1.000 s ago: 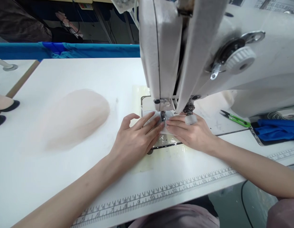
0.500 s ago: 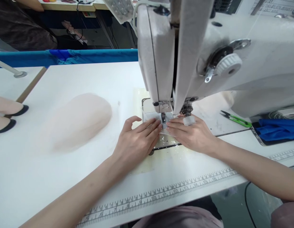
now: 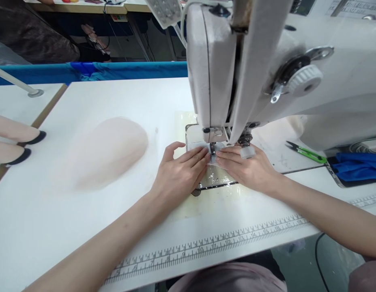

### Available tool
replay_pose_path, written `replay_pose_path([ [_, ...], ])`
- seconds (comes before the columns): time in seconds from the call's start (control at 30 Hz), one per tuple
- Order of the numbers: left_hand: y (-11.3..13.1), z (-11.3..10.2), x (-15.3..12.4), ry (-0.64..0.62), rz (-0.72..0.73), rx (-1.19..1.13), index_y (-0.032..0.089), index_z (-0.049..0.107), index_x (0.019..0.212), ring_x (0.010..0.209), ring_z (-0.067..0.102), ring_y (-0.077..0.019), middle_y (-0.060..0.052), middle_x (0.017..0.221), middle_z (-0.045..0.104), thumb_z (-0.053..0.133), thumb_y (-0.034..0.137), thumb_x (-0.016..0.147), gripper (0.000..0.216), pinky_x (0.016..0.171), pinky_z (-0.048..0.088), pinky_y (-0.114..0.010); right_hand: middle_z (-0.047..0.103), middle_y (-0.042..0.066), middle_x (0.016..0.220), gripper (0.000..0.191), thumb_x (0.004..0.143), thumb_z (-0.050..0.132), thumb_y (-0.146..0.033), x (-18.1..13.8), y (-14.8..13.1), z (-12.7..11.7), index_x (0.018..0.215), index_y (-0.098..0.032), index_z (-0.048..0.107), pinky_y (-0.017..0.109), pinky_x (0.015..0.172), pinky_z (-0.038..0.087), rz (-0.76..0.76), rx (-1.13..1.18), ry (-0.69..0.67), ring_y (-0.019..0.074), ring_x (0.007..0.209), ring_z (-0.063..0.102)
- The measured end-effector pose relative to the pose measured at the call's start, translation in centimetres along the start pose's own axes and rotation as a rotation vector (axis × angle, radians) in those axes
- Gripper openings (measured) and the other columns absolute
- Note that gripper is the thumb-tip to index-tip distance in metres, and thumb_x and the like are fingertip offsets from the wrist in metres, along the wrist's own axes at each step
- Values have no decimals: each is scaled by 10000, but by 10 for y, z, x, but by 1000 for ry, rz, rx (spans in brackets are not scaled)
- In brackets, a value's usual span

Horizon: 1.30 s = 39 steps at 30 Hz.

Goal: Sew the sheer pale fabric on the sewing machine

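My left hand [image 3: 179, 174] lies flat on the white table, fingers stretched toward the needle of the white sewing machine [image 3: 267, 69], pressing a small pale piece of fabric [image 3: 196, 147] onto the needle plate. My right hand [image 3: 248, 168] lies flat on the other side of the presser foot [image 3: 212, 149], fingertips on the same fabric. A white plastic cap [image 3: 247, 152] sits on one right-hand finger. The fingertips of both hands nearly meet under the needle.
A heap of sheer pinkish fabric [image 3: 105, 152] lies on the table to the left. Green thread snips [image 3: 306, 152] and blue cloth [image 3: 358, 170] lie at the right. A printed ruler [image 3: 212, 243] runs along the front edge. Two pale pieces with black tips [image 3: 17, 142] lie far left.
Both hands have stayed at the needle and slid the fabric slightly away from me; the view has shifted a little to the left.
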<state>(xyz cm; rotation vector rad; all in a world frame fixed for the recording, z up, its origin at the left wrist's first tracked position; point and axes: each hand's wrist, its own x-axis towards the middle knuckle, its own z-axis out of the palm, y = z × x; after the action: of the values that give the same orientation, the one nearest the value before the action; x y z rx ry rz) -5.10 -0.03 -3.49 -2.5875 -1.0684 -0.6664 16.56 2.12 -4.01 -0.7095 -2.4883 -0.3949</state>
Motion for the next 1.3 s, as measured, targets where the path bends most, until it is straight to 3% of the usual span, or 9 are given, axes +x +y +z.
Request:
replay_pose_path([
  [0.33, 0, 1, 0, 6, -16, 4, 184, 631, 1107, 1074, 653, -195, -54, 1154, 681, 488, 154, 949, 215, 972, 372, -451, 748, 35, 960, 188, 924, 542, -164, 0, 2, 2, 948, -183, 728, 377, 887, 543, 35, 36, -55, 196, 964, 670],
  [0.73, 1, 1, 1, 25, -16, 5, 202, 633, 1103, 1056, 662, -200, -48, 1133, 695, 494, 140, 941, 222, 954, 385, -450, 753, 1, 926, 170, 913, 561, -169, 2, 1, 2, 878, -187, 726, 319, 871, 514, 0, -71, 39, 149, 812, 670],
  [1.07, 1, -1, 0, 0, -29, -15, 211, 624, 1151, 1070, 654, -215, -51, 1152, 688, 497, 136, 931, 265, 977, 384, -463, 750, 15, 941, 171, 888, 557, -120, 1, 1, 2, 869, -184, 714, 318, 850, 503, -2, -56, 4, 151, 833, 666],
  [1.3, -2, 1, 0, -86, -87, 57, 127, 532, 1266, 1177, 582, -281, -132, 1254, 626, 497, 331, 947, 380, 1032, 342, -515, 747, 31, 959, 222, 869, 532, -75, -2, 2, 4, 933, -187, 714, 343, 855, 489, 42, 34, -18, 168, 880, 666],
])
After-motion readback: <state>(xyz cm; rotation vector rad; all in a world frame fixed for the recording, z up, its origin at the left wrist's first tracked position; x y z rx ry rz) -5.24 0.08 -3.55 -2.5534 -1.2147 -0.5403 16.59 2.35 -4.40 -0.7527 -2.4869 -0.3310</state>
